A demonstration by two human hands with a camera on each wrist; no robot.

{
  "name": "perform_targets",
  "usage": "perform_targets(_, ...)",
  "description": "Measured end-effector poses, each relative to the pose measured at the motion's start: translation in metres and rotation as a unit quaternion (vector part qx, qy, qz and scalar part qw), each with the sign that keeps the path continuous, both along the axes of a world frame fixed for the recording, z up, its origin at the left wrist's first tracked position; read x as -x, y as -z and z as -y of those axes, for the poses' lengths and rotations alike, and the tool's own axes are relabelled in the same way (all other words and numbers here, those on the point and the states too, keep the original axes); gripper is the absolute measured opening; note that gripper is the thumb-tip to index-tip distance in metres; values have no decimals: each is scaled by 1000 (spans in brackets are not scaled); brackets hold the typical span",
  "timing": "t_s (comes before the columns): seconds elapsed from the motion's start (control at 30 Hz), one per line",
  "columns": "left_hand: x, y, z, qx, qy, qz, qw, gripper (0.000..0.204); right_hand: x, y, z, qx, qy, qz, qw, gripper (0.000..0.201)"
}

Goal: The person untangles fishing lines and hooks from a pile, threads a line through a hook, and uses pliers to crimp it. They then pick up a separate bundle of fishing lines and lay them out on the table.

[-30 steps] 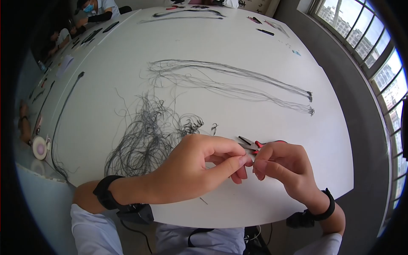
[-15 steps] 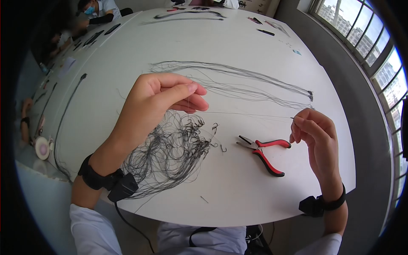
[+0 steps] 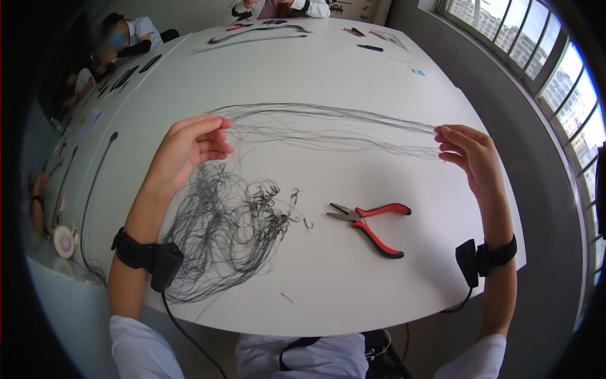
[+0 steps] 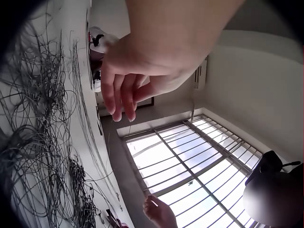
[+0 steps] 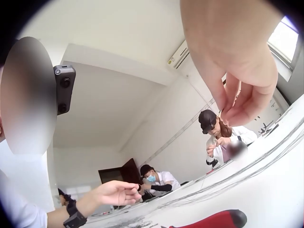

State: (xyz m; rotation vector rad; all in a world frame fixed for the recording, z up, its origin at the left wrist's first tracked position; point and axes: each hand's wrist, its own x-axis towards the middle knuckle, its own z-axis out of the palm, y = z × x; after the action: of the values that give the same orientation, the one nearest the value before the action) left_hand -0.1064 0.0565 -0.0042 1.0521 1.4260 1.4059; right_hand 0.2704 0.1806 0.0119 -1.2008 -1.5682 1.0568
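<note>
Your left hand (image 3: pixel 189 148) is raised over the table (image 3: pixel 353 82), fingertips pinched together on one end of a thin dark strand (image 3: pixel 328 136). Your right hand (image 3: pixel 470 155) pinches the other end between thumb and fingers, well apart from the left. The strand runs taut between both hands, just above the straightened bundles of strands (image 3: pixel 315 120) lying on the table. Below your left hand lies the tangled pile of strands (image 3: pixel 221 227). Red-handled pliers (image 3: pixel 369 221) rest on the table between the pile and your right forearm.
</note>
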Motion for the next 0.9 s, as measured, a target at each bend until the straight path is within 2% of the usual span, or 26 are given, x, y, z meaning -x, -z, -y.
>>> perform_targets(0.03, 4, 3, -2, 0, 4, 0, 1000, 19, -5, 1, -4, 6, 3, -2, 1000, 20)
perform_targets(0.1, 14, 10, -6, 24, 23, 102, 994, 18, -15, 4, -12, 11, 10, -3, 1000, 20)
perform_targets(0.13, 20, 13, -7, 24, 26, 103, 994, 18, -20, 7, -17, 28, 6, -25, 999, 19)
perform_targets(0.2, 28, 16, -10, 68, 69, 175, 980, 20, -27, 13, -24, 45, 4, -47, 998, 19)
perform_targets(0.3, 23, 15, -11, 84, 55, 132, 986, 24, -34, 24, -35, 52, 20, -58, 997, 16)
perform_targets(0.43, 29, 18, -12, 84, 40, 125, 988, 27, -41, 36, -44, 45, 41, 4, 998, 11)
perform_targets(0.67, 50, 32, -15, 49, -43, 198, 978, 23, -55, 61, -58, 15, 61, 125, 990, 10)
perform_targets(0.8, 61, 40, -14, 42, -72, 246, 966, 22, -55, 66, -59, 3, 65, 140, 988, 9)
perform_targets(0.9, 66, 42, -12, 33, -72, 236, 968, 23, -55, 66, -61, 0, 82, 144, 986, 11)
